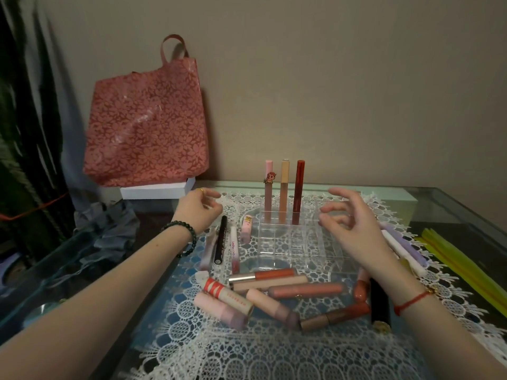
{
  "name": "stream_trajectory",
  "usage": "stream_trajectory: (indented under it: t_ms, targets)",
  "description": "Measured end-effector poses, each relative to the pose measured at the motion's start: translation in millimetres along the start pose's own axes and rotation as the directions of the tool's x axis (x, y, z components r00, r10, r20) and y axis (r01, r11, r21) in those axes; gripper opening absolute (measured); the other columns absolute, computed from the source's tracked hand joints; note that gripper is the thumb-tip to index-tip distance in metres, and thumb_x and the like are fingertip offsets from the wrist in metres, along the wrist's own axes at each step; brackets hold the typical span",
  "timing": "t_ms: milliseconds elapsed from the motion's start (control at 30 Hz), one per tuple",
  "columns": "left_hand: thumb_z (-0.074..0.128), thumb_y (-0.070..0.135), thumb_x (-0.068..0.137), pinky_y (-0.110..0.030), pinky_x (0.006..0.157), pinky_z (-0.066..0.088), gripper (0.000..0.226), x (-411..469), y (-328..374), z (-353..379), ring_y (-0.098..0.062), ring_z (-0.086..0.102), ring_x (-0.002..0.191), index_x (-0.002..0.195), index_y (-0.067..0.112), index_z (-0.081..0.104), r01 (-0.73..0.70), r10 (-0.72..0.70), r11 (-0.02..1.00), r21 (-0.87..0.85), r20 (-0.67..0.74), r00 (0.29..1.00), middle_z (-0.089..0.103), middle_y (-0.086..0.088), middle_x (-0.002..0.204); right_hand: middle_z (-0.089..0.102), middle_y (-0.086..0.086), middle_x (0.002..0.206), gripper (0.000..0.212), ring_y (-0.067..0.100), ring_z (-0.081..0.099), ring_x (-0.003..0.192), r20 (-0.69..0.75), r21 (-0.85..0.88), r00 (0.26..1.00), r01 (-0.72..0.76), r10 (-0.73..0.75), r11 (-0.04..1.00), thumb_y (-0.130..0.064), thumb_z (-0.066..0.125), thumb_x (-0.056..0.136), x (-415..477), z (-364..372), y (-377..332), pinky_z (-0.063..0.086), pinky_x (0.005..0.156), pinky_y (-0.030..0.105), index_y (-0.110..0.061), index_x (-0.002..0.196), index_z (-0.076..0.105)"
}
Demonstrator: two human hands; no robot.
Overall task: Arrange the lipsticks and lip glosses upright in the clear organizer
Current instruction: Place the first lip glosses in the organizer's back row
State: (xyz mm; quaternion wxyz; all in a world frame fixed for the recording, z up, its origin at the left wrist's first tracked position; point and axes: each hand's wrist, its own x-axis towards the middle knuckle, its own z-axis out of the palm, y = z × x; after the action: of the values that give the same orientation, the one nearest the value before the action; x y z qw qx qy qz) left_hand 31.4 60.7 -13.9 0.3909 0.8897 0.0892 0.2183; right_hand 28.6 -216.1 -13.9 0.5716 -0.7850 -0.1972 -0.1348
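Observation:
A clear organizer (296, 242) with square cells sits on a white lace mat (247, 352). Three tubes stand upright in its back row: a pink gloss (268, 187), a peach gloss (284, 187) and a dark red gloss (298, 187). Several lipsticks and glosses lie flat in front of it, among them an orange gloss (263, 275) and a striped-cap lipstick (227, 294). More tubes lie to its left, such as a black tube (220, 239). My left hand (199, 209) hovers left of the organizer, fingers loosely curled, holding nothing. My right hand (354, 223) hovers over its right side, fingers relaxed, empty.
A pink floral tote bag (148, 119) leans on the wall atop a white box (156, 190) at the back left. White and lilac tubes (403, 248) lie at the right, beside yellow strips (461, 264). Grey fabric (109, 226) sits at the left on the glass table (439, 204).

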Motion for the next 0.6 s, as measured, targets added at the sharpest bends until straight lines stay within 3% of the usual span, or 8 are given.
stream_trajectory:
  t_ms: [67,200,300,400,500,600]
  targets:
    - [0.06,0.019,0.081,-0.021,0.067,0.044,0.019,4,-6,4,-0.008,0.056,0.069,0.099,0.014,0.062,0.034,-0.039,0.995,0.098,0.04,0.998,0.058,0.008,0.072,0.059,-0.003,0.099,0.045,0.015,0.063,0.087,-0.002,0.001,1.0,0.0,0.0,1.0,-0.013,0.061,0.082,-3,0,1,0.052,0.075,0.025,-0.021,0.123,0.044]
    - [0.061,0.034,0.079,-0.029,0.078,0.049,0.017,12,-9,17,-0.018,0.058,0.082,0.088,0.019,0.06,0.067,-0.112,0.933,0.353,0.107,0.988,0.059,0.0,0.084,0.06,-0.003,0.099,0.042,0.012,0.063,0.085,-0.006,0.008,1.0,0.022,-0.022,1.0,-0.012,0.061,0.083,-8,-7,3,0.054,0.071,0.021,-0.024,0.119,0.045]
    - [0.058,0.043,0.078,-0.029,0.072,0.048,0.024,17,-11,26,-0.022,0.059,0.078,0.071,0.02,0.056,0.063,-0.153,0.856,0.514,0.135,0.979,0.059,0.0,0.074,0.061,-0.004,0.098,0.039,0.006,0.062,0.082,0.001,0.024,1.0,0.03,-0.03,0.999,-0.012,0.06,0.084,-14,-12,6,0.052,0.07,0.016,-0.029,0.115,0.046]
    - [0.056,0.049,0.078,-0.028,0.064,0.046,0.042,17,-15,33,-0.025,0.058,0.071,0.056,0.014,0.047,0.097,-0.217,0.817,0.568,0.148,0.965,0.053,-0.002,0.061,0.06,-0.004,0.098,0.038,0.001,0.061,0.08,0.013,0.023,0.999,0.029,-0.029,0.999,-0.011,0.06,0.084,-16,-14,7,0.051,0.069,0.013,-0.031,0.113,0.047]
    - [0.055,0.049,0.077,-0.028,0.062,0.043,0.043,16,-16,34,-0.027,0.06,0.074,0.055,0.015,0.042,0.116,-0.228,0.807,0.579,0.125,0.965,0.059,-0.008,0.071,0.06,-0.003,0.098,0.04,0.0,0.06,0.077,0.03,0.013,0.999,0.021,-0.021,1.0,-0.007,0.059,0.084,-17,-13,6,0.049,0.067,0.009,-0.027,0.116,0.046]
    - [0.053,0.05,0.078,-0.028,0.063,0.041,0.039,14,-11,33,-0.025,0.059,0.076,0.065,0.013,0.053,0.108,-0.218,0.798,0.593,0.117,0.969,0.062,-0.007,0.077,0.059,-0.004,0.098,0.039,0.001,0.06,0.078,0.038,0.003,0.999,0.021,-0.021,1.0,-0.006,0.059,0.084,-18,-12,5,0.049,0.071,0.009,-0.026,0.116,0.047]
